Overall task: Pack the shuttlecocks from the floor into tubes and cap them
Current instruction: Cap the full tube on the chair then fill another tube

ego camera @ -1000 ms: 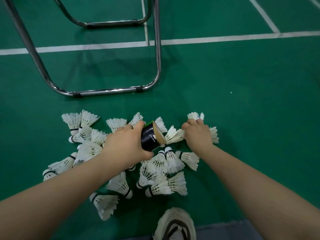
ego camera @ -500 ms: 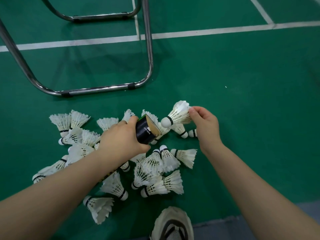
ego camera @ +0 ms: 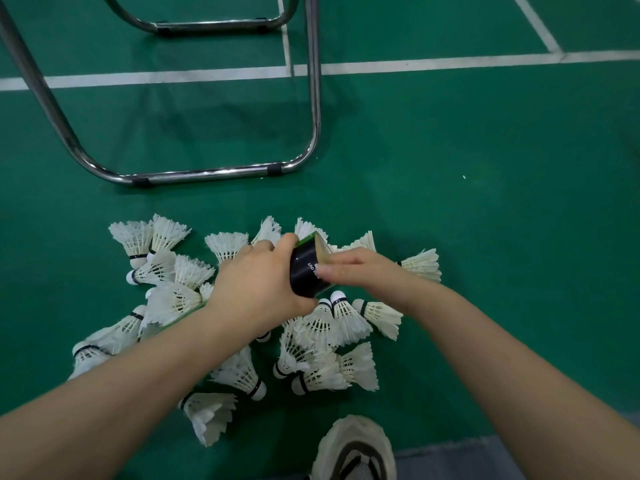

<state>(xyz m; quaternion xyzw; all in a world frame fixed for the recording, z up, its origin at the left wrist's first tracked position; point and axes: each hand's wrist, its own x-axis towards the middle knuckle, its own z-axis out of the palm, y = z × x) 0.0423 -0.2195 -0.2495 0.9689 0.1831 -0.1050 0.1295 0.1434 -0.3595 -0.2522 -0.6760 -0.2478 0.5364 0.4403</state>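
Note:
My left hand (ego camera: 256, 282) grips a black shuttlecock tube (ego camera: 304, 271), held tilted over the pile with its open, cardboard-lined mouth facing right. My right hand (ego camera: 367, 271) is pressed against that mouth, thumb on the tube's outer wall and fingers across the opening. Whatever is under those fingers is hidden. Several white feather shuttlecocks (ego camera: 332, 323) lie scattered on the green floor below and to the left of both hands, and one shuttlecock (ego camera: 420, 265) lies just right of my right hand.
A chrome tubular chair frame (ego camera: 207, 173) stands on the floor just beyond the pile. White court lines (ego camera: 415, 64) cross the green floor farther back. My shoe (ego camera: 353, 448) is at the bottom edge, near the closest shuttlecocks.
My right hand lifted a shuttlecock from the pile, turned its cork toward the tube and moved left to the tube mouth. That shuttlecock is now out of sight.

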